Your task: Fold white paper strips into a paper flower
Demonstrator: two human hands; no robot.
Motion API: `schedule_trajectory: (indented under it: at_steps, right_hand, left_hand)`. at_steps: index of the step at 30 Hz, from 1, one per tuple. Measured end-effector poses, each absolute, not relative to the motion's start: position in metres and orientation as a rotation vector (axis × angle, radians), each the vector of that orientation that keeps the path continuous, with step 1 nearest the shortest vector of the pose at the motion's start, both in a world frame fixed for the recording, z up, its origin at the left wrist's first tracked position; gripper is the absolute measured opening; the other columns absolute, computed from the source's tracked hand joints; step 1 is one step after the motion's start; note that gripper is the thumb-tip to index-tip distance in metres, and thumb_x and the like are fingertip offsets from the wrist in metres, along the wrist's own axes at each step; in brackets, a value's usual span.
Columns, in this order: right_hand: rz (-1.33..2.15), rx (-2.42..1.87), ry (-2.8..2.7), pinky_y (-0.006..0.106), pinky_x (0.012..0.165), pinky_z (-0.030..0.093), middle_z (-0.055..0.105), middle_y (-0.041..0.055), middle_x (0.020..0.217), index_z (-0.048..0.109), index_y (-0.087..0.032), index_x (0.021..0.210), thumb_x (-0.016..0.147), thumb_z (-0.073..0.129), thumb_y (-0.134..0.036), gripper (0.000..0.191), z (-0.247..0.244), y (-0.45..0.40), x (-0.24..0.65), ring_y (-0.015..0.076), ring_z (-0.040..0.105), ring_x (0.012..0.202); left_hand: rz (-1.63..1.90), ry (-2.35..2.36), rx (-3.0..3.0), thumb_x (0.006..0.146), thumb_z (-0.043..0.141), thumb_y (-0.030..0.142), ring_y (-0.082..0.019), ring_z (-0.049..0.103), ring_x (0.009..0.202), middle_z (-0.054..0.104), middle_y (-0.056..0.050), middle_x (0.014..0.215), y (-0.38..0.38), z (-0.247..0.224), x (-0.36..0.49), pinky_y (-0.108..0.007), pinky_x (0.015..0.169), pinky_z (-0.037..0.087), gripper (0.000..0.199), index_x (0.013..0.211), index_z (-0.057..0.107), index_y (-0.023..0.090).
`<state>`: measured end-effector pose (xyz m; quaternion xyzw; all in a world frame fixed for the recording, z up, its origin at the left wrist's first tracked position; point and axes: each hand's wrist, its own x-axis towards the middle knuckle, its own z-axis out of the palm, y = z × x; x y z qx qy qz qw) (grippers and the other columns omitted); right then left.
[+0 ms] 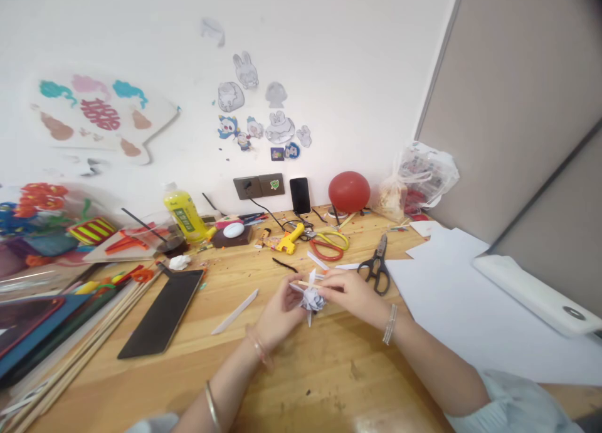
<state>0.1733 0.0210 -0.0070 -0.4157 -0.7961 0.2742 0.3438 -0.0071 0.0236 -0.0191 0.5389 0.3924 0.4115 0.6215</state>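
Both hands meet over the middle of the wooden tabletop, slightly toward the near edge. The left hand has its grip clamped on a small white paper flower, which sits between the two hands just above the surface. The right hand pinches a thin wooden stick that lies across the top of the flower; its grip is together on the stick. Pointed white paper petals project above and below the folded centre. Loose white paper strips lie to the left and just beyond the hands. Black scissors rest on the right, near the right hand, beside large white sheets. A yellow glue gun lies further away, toward the wall. Risk assessment: the paper is thin, so excess pinch pressure would likely crush the folded centre or tear a petal. The stick could slip sideways if the right grip loosens. If adhesive is fresh, fingers may stick to the petals; the picture does not show whether any has been applied.
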Motion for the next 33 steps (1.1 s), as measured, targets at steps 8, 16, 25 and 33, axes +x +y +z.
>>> schedule_trajectory:
  at_steps: [8, 16, 25, 33]
  right_hand:
    - [0.291, -1.166, -2.297, 0.028, 0.076, 0.045, 0.062, 0.0074, 0.091, 0.062, -0.018, 0.104, 0.091, 0.040, -0.025, 0.026, -0.006, 0.013, 0.168, 0.0175, 0.058, 0.084]
    - [0.000, -1.189, -2.347, 0.027, 0.064, 0.044, 0.063, 0.0051, 0.079, 0.061, -0.017, 0.085, 0.089, 0.044, -0.023, 0.019, -0.004, 0.011, 0.168, 0.0174, 0.059, 0.071]
    - [0.138, -1.222, -2.229, 0.024, 0.067, 0.044, 0.065, 0.0033, 0.081, 0.061, -0.017, 0.085, 0.087, 0.048, -0.017, 0.014, -0.012, 0.013, 0.163, 0.0153, 0.059, 0.076]
    - [0.169, -1.174, -2.301, 0.025, 0.068, 0.044, 0.064, 0.0036, 0.082, 0.060, -0.017, 0.087, 0.088, 0.046, -0.019, 0.014, -0.009, 0.012, 0.163, 0.0150, 0.059, 0.077]
  left_hand:
    - [1.044, 1.055, 1.275, 0.068, 0.061, 0.043, -0.013, 0.054, 0.062, 0.056, 0.002, 0.064, 0.027, -0.024, -0.005, -0.026, 0.062, 0.045, 0.029, 0.071, 0.052, 0.015]
    - [1.019, 1.097, 1.485, 0.075, 0.052, 0.033, -0.012, 0.052, 0.061, 0.054, 0.002, 0.065, 0.029, -0.024, -0.006, -0.025, 0.060, 0.044, 0.018, 0.071, 0.053, 0.016]
    - [1.060, 1.170, 2.399, 0.076, 0.058, 0.025, -0.022, 0.054, 0.090, 0.064, -0.007, 0.090, 0.024, -0.012, -0.010, -0.038, 0.081, 0.042, 0.012, 0.083, 0.067, 0.021]
    - [0.958, 1.214, 2.569, 0.078, 0.055, 0.022, -0.019, 0.054, 0.074, 0.065, -0.006, 0.075, 0.026, -0.010, -0.008, -0.033, 0.069, 0.042, 0.012, 0.074, 0.065, 0.018]
